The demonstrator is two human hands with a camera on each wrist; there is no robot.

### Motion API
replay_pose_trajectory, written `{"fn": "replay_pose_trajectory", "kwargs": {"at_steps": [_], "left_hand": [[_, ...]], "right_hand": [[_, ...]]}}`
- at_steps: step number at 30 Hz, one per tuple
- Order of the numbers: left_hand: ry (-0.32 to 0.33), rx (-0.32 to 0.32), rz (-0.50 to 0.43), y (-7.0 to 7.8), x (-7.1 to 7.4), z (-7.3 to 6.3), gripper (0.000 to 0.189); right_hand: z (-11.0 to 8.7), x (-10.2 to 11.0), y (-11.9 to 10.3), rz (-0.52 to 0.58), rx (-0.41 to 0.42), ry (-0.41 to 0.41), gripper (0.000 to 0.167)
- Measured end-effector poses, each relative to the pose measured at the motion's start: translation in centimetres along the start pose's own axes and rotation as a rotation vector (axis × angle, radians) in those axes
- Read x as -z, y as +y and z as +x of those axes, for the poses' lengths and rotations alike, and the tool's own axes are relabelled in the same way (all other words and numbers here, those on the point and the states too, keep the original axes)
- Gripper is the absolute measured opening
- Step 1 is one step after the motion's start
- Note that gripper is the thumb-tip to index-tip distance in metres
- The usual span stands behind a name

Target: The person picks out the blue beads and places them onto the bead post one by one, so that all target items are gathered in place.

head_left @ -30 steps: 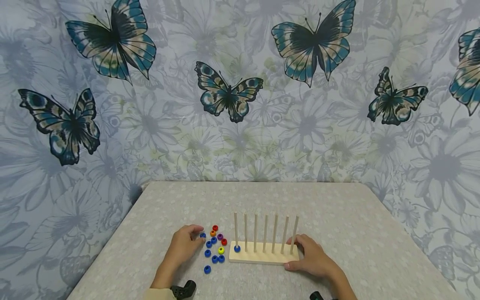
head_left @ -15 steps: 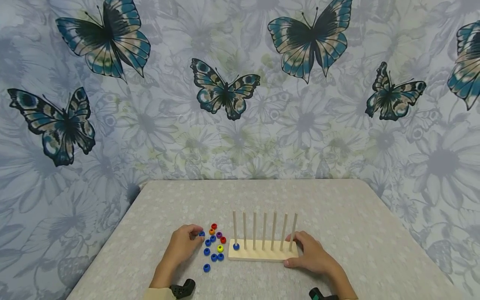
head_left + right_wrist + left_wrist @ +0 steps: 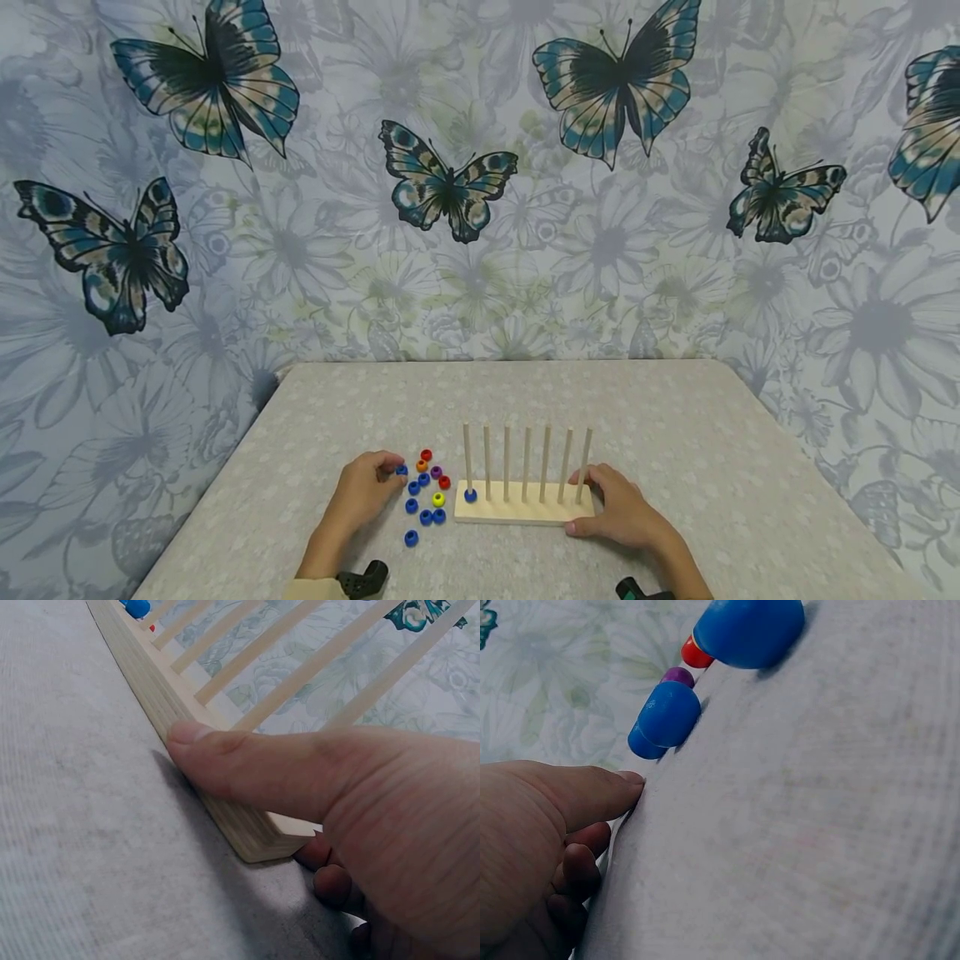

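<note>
In the head view my left hand (image 3: 366, 487) is left of a loose group of beads. Its thumb and forefinger pinch a blue bead (image 3: 402, 470); in the left wrist view the thumb (image 3: 604, 796) hides that spot. My right hand (image 3: 618, 510) grips the right end of a wooden peg stand (image 3: 517, 510). Its thumb (image 3: 225, 761) lies along the stand's front edge, and its other fingers reach behind. The stand carries a row of several upright pegs. One blue bead (image 3: 470, 496) sits at the foot of its leftmost peg.
Between left hand and stand lie several more blue beads (image 3: 412, 506), two red beads (image 3: 444, 482), an orange bead (image 3: 422, 466), a purple bead (image 3: 437, 472) and a yellow bead (image 3: 438, 500). A pale patterned cloth covers the table (image 3: 675, 417), which meets a butterfly-print wall behind.
The head view shifts slightly. Both hands, the stand and the beads keep their places relative to one another.
</note>
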State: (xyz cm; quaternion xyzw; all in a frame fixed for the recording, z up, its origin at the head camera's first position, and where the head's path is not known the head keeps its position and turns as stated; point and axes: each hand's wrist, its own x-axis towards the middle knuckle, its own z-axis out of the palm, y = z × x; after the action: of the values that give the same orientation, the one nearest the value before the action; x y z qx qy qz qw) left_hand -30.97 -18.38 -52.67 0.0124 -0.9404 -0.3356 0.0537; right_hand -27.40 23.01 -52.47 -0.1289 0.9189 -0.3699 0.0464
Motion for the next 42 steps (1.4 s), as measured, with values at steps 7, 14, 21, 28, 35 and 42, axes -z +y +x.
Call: {"fn": "replay_pose_trajectory", "kwargs": {"at_steps": [7, 14, 21, 28, 35, 42], "left_hand": [[0.003, 0.005, -0.003, -0.03, -0.03, -0.14, 0.024], [-0.001, 0.005, -0.007, 0.03, 0.11, -0.31, 0.023], [0.000, -0.004, -0.012, 0.02, 0.03, -0.16, 0.023], [0.009, -0.016, -0.029, 0.17, 0.30, -0.30, 0.021], [0.032, -0.025, -0.037, 0.23, 0.40, -0.39, 0.022], [0.082, -0.034, -0.062, 0.52, 0.54, -0.44, 0.025]], "right_hand": [[-0.11, 0.03, -0.16, 0.008, 0.004, -0.003, 0.058], [-0.07, -0.02, -0.17, 0.011, -0.001, -0.005, 0.059], [-0.09, 0.05, -0.19, 0.003, 0.002, -0.002, 0.058], [-0.15, 0.05, -0.26, -0.002, -0.006, 0.001, 0.059], [-0.21, 0.06, -0.32, -0.001, -0.010, 0.009, 0.059], [-0.19, 0.14, -0.34, 0.004, -0.006, 0.009, 0.060]]}}
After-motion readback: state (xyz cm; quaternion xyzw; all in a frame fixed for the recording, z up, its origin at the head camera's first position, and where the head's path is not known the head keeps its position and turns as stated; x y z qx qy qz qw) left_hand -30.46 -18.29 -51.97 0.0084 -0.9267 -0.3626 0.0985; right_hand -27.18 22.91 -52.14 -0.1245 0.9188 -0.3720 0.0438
